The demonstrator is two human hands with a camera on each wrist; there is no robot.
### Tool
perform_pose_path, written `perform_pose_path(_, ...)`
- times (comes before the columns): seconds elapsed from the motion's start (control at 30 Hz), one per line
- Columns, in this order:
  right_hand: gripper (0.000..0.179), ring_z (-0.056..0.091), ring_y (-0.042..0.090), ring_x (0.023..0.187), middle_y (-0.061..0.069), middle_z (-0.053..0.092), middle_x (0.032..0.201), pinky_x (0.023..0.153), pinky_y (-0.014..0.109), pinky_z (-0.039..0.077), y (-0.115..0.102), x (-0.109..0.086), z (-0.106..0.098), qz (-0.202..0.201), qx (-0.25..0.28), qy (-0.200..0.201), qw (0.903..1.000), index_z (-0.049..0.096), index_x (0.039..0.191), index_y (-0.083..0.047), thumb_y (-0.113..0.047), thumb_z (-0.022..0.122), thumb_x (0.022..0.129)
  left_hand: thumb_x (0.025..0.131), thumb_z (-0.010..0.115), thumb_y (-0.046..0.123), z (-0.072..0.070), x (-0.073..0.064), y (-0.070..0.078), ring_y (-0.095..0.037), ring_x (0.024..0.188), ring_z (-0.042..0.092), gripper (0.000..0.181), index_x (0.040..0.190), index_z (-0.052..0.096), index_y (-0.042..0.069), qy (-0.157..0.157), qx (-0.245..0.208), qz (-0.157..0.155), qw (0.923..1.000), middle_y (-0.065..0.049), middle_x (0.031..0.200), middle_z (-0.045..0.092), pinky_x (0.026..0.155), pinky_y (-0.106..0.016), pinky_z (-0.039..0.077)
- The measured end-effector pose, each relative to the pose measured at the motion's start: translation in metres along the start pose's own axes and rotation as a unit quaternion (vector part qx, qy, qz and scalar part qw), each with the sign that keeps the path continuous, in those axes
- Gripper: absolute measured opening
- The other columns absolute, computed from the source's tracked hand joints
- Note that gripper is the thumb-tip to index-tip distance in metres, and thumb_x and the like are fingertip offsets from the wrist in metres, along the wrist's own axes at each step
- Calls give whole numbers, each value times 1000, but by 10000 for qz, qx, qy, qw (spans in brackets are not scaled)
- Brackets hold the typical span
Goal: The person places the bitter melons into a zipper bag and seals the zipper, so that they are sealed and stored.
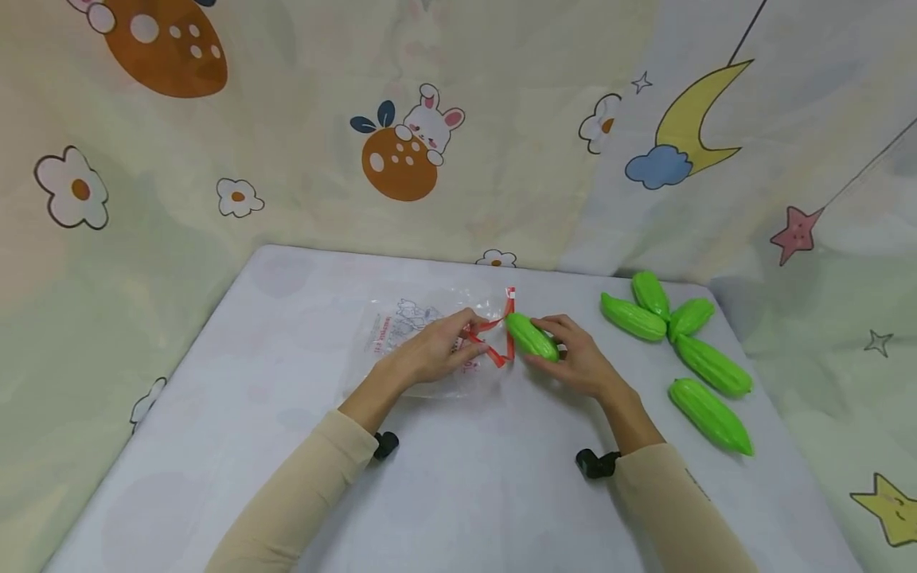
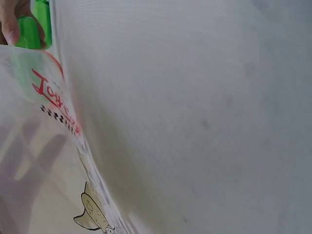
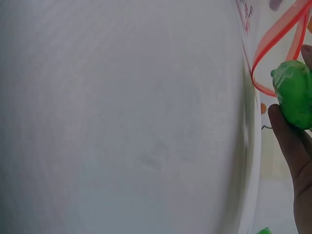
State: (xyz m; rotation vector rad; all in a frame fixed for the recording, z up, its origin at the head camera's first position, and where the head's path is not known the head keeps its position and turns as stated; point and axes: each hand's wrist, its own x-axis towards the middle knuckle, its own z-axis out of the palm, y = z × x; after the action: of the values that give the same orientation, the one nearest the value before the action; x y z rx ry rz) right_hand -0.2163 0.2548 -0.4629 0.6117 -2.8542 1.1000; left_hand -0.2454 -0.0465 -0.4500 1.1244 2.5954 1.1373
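Note:
A clear plastic bag [image 1: 368,362] with red and dark print and a red-trimmed mouth lies on the table in the head view. My left hand [image 1: 433,350] pinches the red trim at the mouth, lifting it partly open. Just right of the mouth, my right hand [image 1: 579,362] grips a ridged green toy gourd [image 1: 532,337], its far end at the red band. The right wrist view shows fingers [image 3: 287,141] around the gourd [image 3: 295,92], beside the red band [image 3: 273,44]. Through the left wrist camera, the printed bag [image 2: 44,161] fills the left side.
Several more green toy gourds [image 1: 712,364] lie together at the right side of the white table [image 1: 494,493], one [image 1: 709,415] nearer the front. A cloth backdrop [image 1: 301,127] with cartoon prints hangs behind the table's far edge.

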Motion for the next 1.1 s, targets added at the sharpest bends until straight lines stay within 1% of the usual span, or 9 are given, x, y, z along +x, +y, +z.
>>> perform_pose_path(0.13, 61, 63, 28, 113, 6, 58, 136, 90, 48, 59, 0, 2, 4, -42, -25, -20, 10000, 57, 145, -15, -32, 81, 90, 101, 67, 38, 0, -2, 1, -12, 101, 61, 37, 129, 54, 18, 59, 14, -33, 10000, -2, 119, 66, 87, -31, 56)
perform_pose_path(0.3, 55, 63, 25, 112, 6, 62, 135, 89, 45, 59, 0, 8, 5, -124, -78, -136, 9998, 60, 141, -16, -26, 81, 91, 101, 66, 39, -2, -5, 2, -12, 94, 59, 34, 127, 54, 21, 13, -29, -22, 10000, 6, 114, 64, 80, -29, 54)
perform_pose_path(0.43, 54, 63, 27, 109, 7, 60, 131, 84, 44, 60, -1, 10, 5, -200, 4, -85, 9998, 62, 140, -16, -22, 82, 90, 101, 66, 38, -1, -3, 3, -12, 99, 60, 35, 128, 54, 19, 54, -138, 115, 9998, -3, 120, 67, 85, -33, 56)
perform_pose_path(0.53, 53, 61, 26, 110, 7, 58, 127, 84, 44, 60, -2, 10, 5, -175, -3, 18, 9998, 63, 140, -17, -22, 82, 90, 101, 67, 36, 0, -3, 4, -12, 99, 60, 34, 127, 54, 18, 52, -184, 191, 9996, -7, 123, 68, 84, -33, 56)
perform_pose_path(0.63, 51, 61, 26, 111, 7, 60, 127, 86, 45, 60, 0, 11, 5, -175, -29, 90, 9998, 65, 139, -18, -23, 81, 91, 101, 67, 36, 0, -4, 5, -11, 92, 59, 33, 125, 55, 18, 17, -158, 163, 9997, -4, 120, 68, 78, -29, 55)
perform_pose_path(0.7, 50, 61, 25, 112, 6, 61, 127, 87, 45, 60, 1, 11, 6, -145, -29, 96, 9998, 65, 139, -18, -24, 80, 92, 100, 68, 36, -1, -6, 5, -11, 90, 58, 33, 125, 55, 19, -10, -165, 116, 9998, -4, 122, 68, 75, -29, 54)
perform_pose_path(0.87, 50, 59, 25, 112, 7, 58, 128, 87, 46, 59, 1, 14, 8, -86, 43, 137, 9999, 65, 140, -19, -24, 79, 93, 100, 68, 38, -4, -7, 4, -12, 96, 60, 36, 128, 54, 20, -101, -151, 69, 9998, -6, 130, 67, 81, -33, 56)
perform_pose_path(1.03, 50, 58, 28, 113, 9, 55, 129, 88, 47, 59, 2, 14, 8, 51, 66, 127, 9999, 65, 141, -20, -25, 79, 93, 101, 66, 37, -4, -5, 5, -11, 100, 61, 37, 132, 55, 20, -200, -110, 242, 9994, -5, 129, 67, 85, -30, 55)
perform_pose_path(1.1, 51, 57, 28, 115, 9, 55, 130, 89, 48, 59, 2, 14, 7, 99, 58, 83, 9999, 64, 142, -20, -25, 79, 93, 102, 65, 36, -4, -4, 6, -11, 107, 62, 37, 133, 55, 19, -193, -90, 297, 9993, -6, 130, 66, 90, -30, 55)
